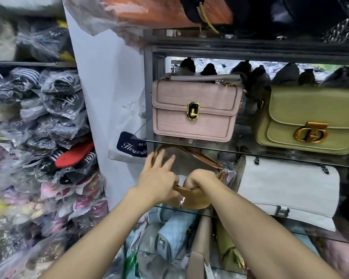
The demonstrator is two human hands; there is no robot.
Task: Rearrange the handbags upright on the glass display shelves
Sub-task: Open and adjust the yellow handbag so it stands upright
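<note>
A tan handbag with an open zip sits at the left end of the lower glass shelf. My left hand holds its near rim, fingers spread over the opening and the strap. My right hand is curled down into the bag's mouth, fingers hidden inside. Pale stuffing paper shows between the hands. On the glass shelf above a pink croc-textured handbag and an olive handbag stand upright. A white handbag leans at the right of the tan one.
Below the lower shelf lie a pale blue quilted bag, a beige bag and an olive one. Stacks of plastic-wrapped goods fill the left. A white shopping bag hangs beside the shelf frame.
</note>
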